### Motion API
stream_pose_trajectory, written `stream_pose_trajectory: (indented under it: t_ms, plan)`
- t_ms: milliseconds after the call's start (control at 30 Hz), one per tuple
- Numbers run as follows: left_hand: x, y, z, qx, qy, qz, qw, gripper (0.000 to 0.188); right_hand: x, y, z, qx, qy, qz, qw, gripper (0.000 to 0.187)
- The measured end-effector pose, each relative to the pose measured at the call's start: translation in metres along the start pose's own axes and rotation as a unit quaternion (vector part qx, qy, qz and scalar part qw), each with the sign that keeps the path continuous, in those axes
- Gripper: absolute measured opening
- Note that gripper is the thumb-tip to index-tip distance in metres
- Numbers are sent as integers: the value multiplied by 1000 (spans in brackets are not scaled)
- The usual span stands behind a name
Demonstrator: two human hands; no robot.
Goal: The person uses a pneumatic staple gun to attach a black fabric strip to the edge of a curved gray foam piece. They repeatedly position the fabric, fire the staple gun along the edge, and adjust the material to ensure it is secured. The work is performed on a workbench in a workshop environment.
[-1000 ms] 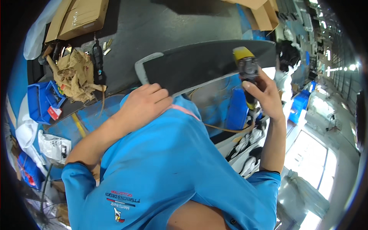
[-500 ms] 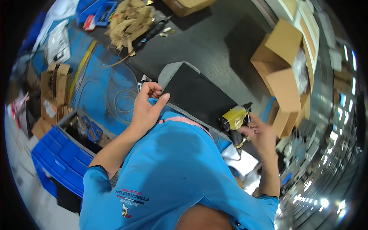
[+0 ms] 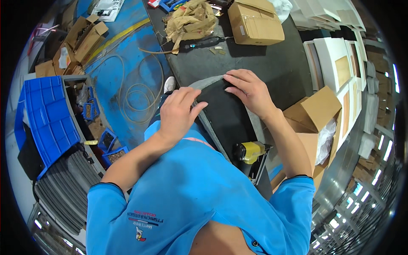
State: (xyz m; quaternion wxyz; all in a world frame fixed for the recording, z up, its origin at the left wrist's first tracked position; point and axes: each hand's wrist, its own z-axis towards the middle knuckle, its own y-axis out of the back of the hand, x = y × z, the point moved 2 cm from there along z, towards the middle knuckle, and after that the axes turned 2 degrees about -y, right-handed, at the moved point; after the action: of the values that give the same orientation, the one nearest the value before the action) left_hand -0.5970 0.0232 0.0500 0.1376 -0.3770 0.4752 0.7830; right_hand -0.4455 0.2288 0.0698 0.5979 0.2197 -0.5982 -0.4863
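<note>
A fabric-covered panel [image 3: 223,114] lies in front of my body, with a black face and grey cloth along its edges. My left hand [image 3: 180,111] is at its left far corner, fingers and thumb bent around the grey edge. On the far edge, my right hand [image 3: 250,91] pinches the cloth between thumb and fingers. A yellow and black air nailer or stapler [image 3: 251,152] rests on the near right part of the panel, below my right forearm, untouched by either hand.
Beyond the panel, the dark tabletop [image 3: 280,63] bears crumpled brown paper [image 3: 191,23], a black pen-shaped tool [image 3: 206,42] and a closed carton [image 3: 257,25]. An open carton [image 3: 314,110] stands right. At left are blue bins [image 3: 51,119] and a coiled hose [image 3: 138,100] on the blue floor.
My right hand has left the yellow tool's side and moved to the panel's far edge. My left hand has come onto the corner. The view has shifted, showing more tabletop.
</note>
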Motion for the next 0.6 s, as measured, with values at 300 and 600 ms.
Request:
stream_pose_trajectory:
  t_ms: [300, 600]
  plan:
    - [-5, 2, 4, 100, 75, -46, 991, 17, -3, 14, -1, 67, -93, 130, 985, 17]
    - [0, 6, 29, 224, 70, -1, 972, 28, -8, 16, 15, 64, -25, 46, 997, 19]
